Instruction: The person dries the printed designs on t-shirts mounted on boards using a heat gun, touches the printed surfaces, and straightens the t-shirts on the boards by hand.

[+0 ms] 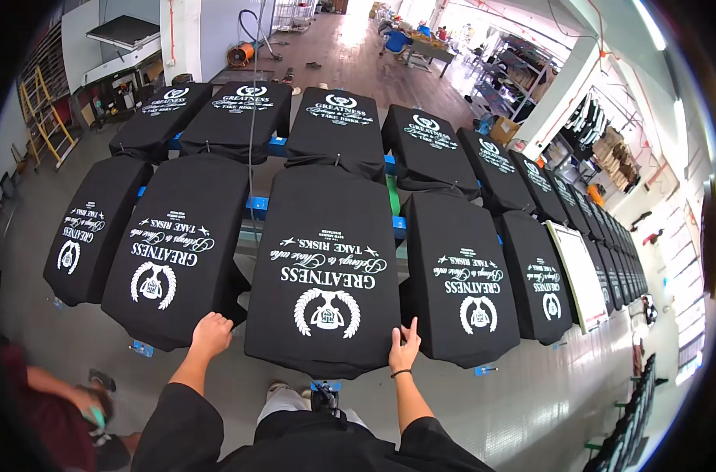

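Observation:
In front of me a black T-shirt (326, 220) lies stretched over a flat board, with a white print of a wreath emblem and "GREATNESS" lettering upside down to me. My left hand (212, 334) is closed, its fingers curled at the near right corner of the neighbouring black T-shirt (169, 228). What those fingers hold, if anything, is hidden. At the near right edge of the middle shirt is my right hand (405, 350), its fingers apart and pointing up along the fabric. Another printed black T-shirt (464, 275) lies just right of that hand.
A far row of boards carries more printed shirts (338, 126). A framed screen (577, 275) rests over the boards at right. A cable (252, 102) hangs down in front. Another person's hand (90, 405) holds something green at lower left. A yellow ladder (51, 118) stands at far left.

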The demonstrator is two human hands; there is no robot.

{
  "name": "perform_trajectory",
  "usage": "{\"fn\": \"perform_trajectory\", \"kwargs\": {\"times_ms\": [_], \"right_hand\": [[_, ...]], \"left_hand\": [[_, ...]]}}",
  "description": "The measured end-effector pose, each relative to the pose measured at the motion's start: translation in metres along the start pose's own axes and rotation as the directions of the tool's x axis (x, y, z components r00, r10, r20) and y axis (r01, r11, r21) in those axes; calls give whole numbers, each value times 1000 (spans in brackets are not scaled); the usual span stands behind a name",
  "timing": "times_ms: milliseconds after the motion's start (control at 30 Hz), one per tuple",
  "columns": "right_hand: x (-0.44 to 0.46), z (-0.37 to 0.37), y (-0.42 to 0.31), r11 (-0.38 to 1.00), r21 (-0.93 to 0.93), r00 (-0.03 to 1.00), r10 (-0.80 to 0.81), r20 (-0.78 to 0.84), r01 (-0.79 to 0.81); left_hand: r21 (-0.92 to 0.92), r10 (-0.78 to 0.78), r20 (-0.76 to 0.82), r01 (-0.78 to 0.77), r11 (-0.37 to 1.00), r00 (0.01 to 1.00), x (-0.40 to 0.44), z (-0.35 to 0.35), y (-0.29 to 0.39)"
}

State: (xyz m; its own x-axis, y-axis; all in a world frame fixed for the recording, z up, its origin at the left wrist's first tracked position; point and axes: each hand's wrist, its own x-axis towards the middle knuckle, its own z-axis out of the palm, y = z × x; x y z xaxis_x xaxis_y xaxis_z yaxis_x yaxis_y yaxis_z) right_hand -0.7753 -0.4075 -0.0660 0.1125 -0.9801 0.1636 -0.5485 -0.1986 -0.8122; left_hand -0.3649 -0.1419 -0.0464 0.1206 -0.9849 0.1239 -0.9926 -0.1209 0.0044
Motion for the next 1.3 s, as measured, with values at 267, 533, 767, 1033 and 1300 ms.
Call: {"fn": "perform_trajectory", "kwargs": {"times_ms": [267,533,767,1033,1300], "right_hand": [[0,3,-3,982,-185,995,-56,-85,39],[1,4,-1,991,-110,992,-83,-92,73],[4,6,12,999,35,996,-27,-87,30],[0,4,-4,981,-172,982,-117,-146,91],[-1,0,0,969,240,998,-53,-29,58]], "left_hand": [[-16,16,-19,-16,1000,1000,0,-2,0],[-23,0,-17,0,1000,1000,0,1,0],[-25,26,-60,-28,999,998,0,-1,0],[-22,37,-62,-39,999,997,1,2,-2],[-26,-10,26,11,1000,1000,0,-6,2]]}}
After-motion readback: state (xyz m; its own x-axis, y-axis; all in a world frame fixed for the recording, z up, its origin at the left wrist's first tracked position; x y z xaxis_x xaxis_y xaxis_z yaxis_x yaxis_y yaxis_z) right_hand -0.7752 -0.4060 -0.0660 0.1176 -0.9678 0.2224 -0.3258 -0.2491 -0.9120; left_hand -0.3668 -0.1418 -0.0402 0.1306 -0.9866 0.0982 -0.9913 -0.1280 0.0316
